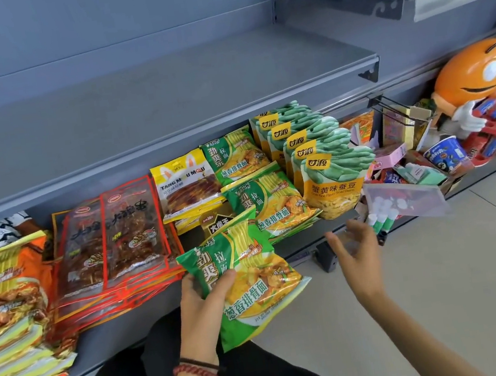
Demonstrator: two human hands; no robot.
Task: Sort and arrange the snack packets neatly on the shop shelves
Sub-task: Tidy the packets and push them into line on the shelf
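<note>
Snack packets [137,228] laid in rows and stacks along the grey lower shelf [123,332], beneath the grey upper shelf [164,104]. Far left, a tall pile of orange-and-yellow packets [5,304], reaching the shelf's front edge. Just beside it, overlapping red-edged packets [89,248] printed with dark skewered meat. Right of those, a yellow packet [187,186] lettered TANG MOU MOU, flat on more of its kind. Next, green noodle packets [271,203] overlapping in a line from back to front. At the shelf's right end, five bean pouches [327,173] upright one behind another, green above, yellow below. Well to the right, past the shelf's end, an orange round-headed figure [472,73] among mixed small goods. Off the shelf, in front of its edge, one more green packet [254,285], tilted, gripped at its left side by the left hand [199,303], thumb over the front. Right hand [353,246] released, fingers spread, holding nothing, just beside the shelf's front corner. Beyond it, a clear zip bag [407,200] and a blue cup [444,154]. Round the left wrist, a red bead bracelet [199,370]
</note>
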